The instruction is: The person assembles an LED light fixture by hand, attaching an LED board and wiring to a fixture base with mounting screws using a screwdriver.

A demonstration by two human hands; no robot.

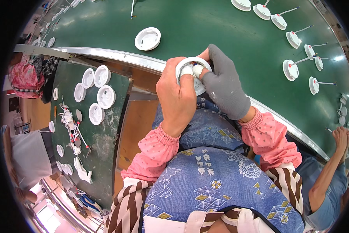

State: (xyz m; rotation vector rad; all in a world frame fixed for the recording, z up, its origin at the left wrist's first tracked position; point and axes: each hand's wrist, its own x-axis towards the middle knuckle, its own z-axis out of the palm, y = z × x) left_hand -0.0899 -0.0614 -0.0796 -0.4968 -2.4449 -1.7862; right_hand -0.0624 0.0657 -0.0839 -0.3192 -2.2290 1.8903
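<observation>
Both my hands grip one round white plastic housing (199,88) above the metal edge of the green bench. My left hand (176,95), bare but for a white cover on the thumb, wraps round its left side. My right hand (228,85) wears a grey glove with a white thumb tip and closes on its right side. Both thumbs press into the open hollow. Small parts show between them, with a hint of orange and blue, but the thumbs hide most of the inside. Another white housing (147,39) lies hollow side up on the bench beyond my hands.
Several white discs with upright cables (290,70) stand on the green bench (221,27) to the right. A side table at left holds several empty housings (105,96), a bundle of wired parts (71,124) and a white glove (82,170). A co-worker's hands (341,138) work at far right.
</observation>
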